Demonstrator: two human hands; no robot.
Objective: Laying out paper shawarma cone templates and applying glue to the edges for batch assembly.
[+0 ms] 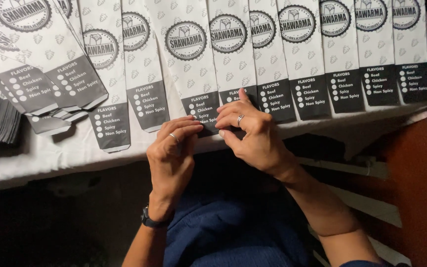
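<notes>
- Both hands are meeting at the dark bottom edge of one paper sleeve point(193, 74), lying in the fanned row at the near side of the white surface point(50, 158).
- The left hand point(174, 153) is pinching that edge with its grip together; the right hand point(250, 131) is pressing flat, fingers apart.
- Keeping the neighbouring sleeves point(302, 59) still looks wise.

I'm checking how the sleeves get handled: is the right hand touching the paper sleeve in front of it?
Touching. The head view shows the right hand with fingertips pressed on the paper sleeve's grey bottom end.

- Left hand point(173, 148): a thin silver ring on one finger, a dark watch point(151, 221) strapped at the wrist.
- Right hand point(250, 132): a silver band ring.
- Forearms bare; dark blue clothing point(223, 232) covers the lap.
</notes>
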